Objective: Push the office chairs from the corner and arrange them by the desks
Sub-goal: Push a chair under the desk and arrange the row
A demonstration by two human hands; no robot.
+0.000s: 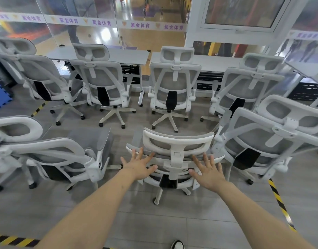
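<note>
**Open hands at the back of the nearest chair**

The nearest chair (pixel 174 155) is seen at centre foreground, behind a row of four chairs (pixel 172 87) drawn up to the desks (pixel 118 54). The left hand (pixel 139 165) and right hand (pixel 207 172) are spread flat, fingers splayed, against its backrest, nothing being gripped. Two further chairs are placed to either side.

Both bare forearms are extended forward from the lower edge of the view. The left hand (pixel 138 165) is held palm-down with fingers spread and thumb stretched to the right. The right hand (pixel 207 170) is likewise opened flat, fingers fanned, thumb turned toward the left. Nothing is gripped.
</note>
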